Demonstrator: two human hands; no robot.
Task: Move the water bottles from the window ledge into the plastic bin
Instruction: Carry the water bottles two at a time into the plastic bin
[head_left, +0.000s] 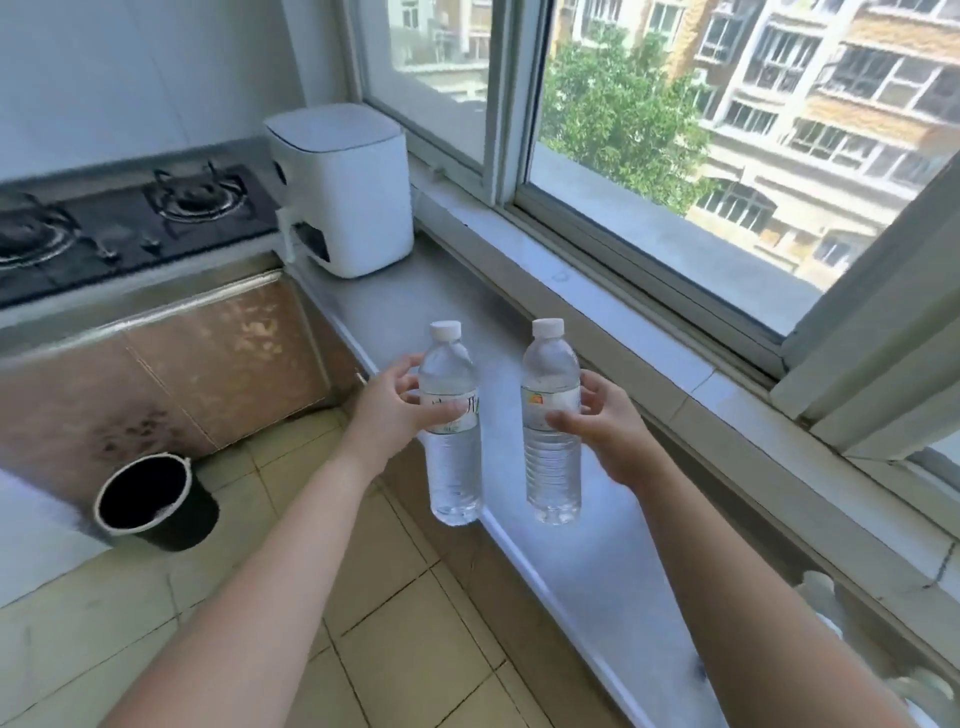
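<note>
1. The left hand (387, 402) is wrapping its fingers (444, 413) around the label band of the left bottle (451, 426), thumb in front, the rest curling behind; the grip is closing on it, upright.
2. The right hand (605, 426) is doing the same with the right bottle (551, 423), its fingers pinching the label band from the right side.
3. Both bottles are appearing lifted, their bases hanging below the fingers; the left one is overlapping the front edge of the window ledge (597, 551) and the floor (405, 613), the right one is hanging over the ledge. I cannot tell for certain whether either base is touching the ledge.
4. Judging by this, the pick-up step is in hand and the carry is coming next.
5. The plastic bin is probably the black round bucket (156, 501) standing on the floor, low and well to the left of the left fingers; that is a guess. The next move is calling for a turn to the left and a lowering of both bottles.
6. The bottles are looking clear, thin-walled and ribbed below the fingers, smooth and rounded above, with white screw caps; full of water, so likely heavy and slightly slippery.
7. The ledge is looking smooth, pale and hard; a white boxy appliance (343, 189) is sitting far beyond the fingers.
</note>
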